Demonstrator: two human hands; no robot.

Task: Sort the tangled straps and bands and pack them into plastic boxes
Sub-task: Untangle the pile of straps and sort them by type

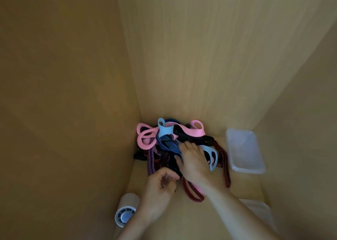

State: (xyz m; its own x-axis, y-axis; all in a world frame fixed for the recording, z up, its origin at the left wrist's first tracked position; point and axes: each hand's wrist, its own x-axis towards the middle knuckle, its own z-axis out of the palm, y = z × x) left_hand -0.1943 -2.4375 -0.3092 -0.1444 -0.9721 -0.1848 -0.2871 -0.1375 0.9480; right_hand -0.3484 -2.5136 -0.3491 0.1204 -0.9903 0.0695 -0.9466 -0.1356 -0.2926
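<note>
The right hand (193, 159) lies flat with its fingers spread on top of the tangle of straps and bands (164, 139), touching a blue striped band (169, 143). The left hand (162, 183) is curled at the tangle's near edge against a black strap, though a grip cannot be told. A clear plastic box (244, 148) sits just right of the right hand, and a white cylinder (127, 208) lies left of the left wrist.

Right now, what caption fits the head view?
The left hand and right hand reach into a tangled strap pile beside a clear box.

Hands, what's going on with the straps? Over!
Right hand flat on strap pile. Left hand curled at its edge, grip unclear. Plastic box empty. Nothing blocking.
</note>
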